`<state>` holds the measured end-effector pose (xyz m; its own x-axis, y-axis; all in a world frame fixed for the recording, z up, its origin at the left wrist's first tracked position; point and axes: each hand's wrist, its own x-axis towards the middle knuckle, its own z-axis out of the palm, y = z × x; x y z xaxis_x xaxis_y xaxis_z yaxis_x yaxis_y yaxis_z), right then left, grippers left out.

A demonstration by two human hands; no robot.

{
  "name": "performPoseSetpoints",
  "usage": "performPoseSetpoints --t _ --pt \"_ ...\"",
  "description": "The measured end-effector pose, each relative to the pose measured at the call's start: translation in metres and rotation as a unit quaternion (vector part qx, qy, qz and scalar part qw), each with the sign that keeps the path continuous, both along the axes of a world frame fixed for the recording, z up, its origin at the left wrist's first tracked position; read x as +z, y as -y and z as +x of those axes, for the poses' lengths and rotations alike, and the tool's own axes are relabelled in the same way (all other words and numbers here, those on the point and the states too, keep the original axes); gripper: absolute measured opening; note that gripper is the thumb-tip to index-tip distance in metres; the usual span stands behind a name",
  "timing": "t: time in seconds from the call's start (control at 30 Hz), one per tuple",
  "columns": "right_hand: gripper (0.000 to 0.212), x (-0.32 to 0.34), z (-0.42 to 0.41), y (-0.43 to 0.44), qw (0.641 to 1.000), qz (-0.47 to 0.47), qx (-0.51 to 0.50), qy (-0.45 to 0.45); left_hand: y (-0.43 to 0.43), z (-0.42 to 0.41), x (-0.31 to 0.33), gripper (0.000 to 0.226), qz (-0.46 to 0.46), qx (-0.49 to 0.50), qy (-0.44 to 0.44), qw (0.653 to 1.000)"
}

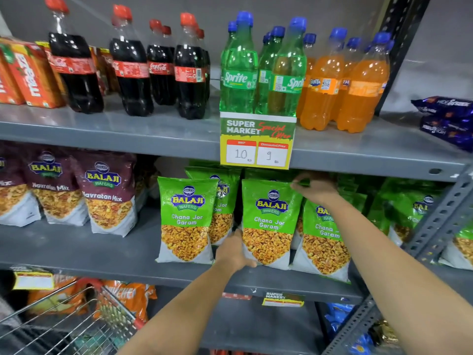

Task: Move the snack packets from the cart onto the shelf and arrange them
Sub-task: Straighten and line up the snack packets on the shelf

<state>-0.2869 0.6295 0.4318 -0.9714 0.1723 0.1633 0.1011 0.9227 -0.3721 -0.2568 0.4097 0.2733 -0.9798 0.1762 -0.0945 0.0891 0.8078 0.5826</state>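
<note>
A green Balaji Chana Jor Garam packet (270,224) stands upright on the middle grey shelf (102,249). My left hand (234,252) grips its lower left edge. My right hand (316,187) pinches its top right corner, just under the shelf above. More green packets stand beside it: one on the left (185,219), another partly hidden behind that (222,201), one on the right (323,242), and several further right (409,208). The wire cart (69,321) is at the bottom left; what it holds is unclear.
Maroon Navratan Mix packets (107,196) fill the shelf's left part. The shelf above carries cola (130,65), Sprite (239,70) and Fanta bottles (358,85), with a price sign (257,140) hanging over its edge. A perforated steel upright (440,221) stands at right. Orange packets (128,298) lie below.
</note>
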Motion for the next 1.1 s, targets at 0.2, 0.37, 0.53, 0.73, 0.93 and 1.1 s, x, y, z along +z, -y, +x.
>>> performPoseSetpoints --t 0.2,0.37,0.53,0.73,0.93,1.1 --pt "0.036 -0.012 0.008 0.092 0.989 0.016 0.000 -0.147 0.050 -0.010 0.045 0.041 0.009 -0.008 -0.058 0.998" --pt "0.030 -0.043 0.005 0.170 0.987 -0.124 0.063 -0.079 0.114 -0.008 0.069 0.008 0.103 0.165 -0.248 0.949" --pt "0.035 -0.076 0.004 0.207 0.972 -0.234 0.006 0.029 0.166 -0.019 0.065 0.032 0.116 0.274 -0.233 0.926" --pt "0.019 -0.089 0.001 0.221 0.947 -0.322 -0.023 0.006 0.181 -0.027 0.051 0.022 0.174 0.233 -0.183 0.939" --pt "0.019 -0.089 0.010 0.206 0.951 -0.310 0.003 -0.023 0.175 -0.025 0.051 0.016 0.180 0.212 -0.210 0.937" --pt "0.012 -0.085 0.015 0.177 0.960 -0.272 -0.015 -0.071 0.153 -0.028 0.060 0.015 0.207 0.174 -0.214 0.939"
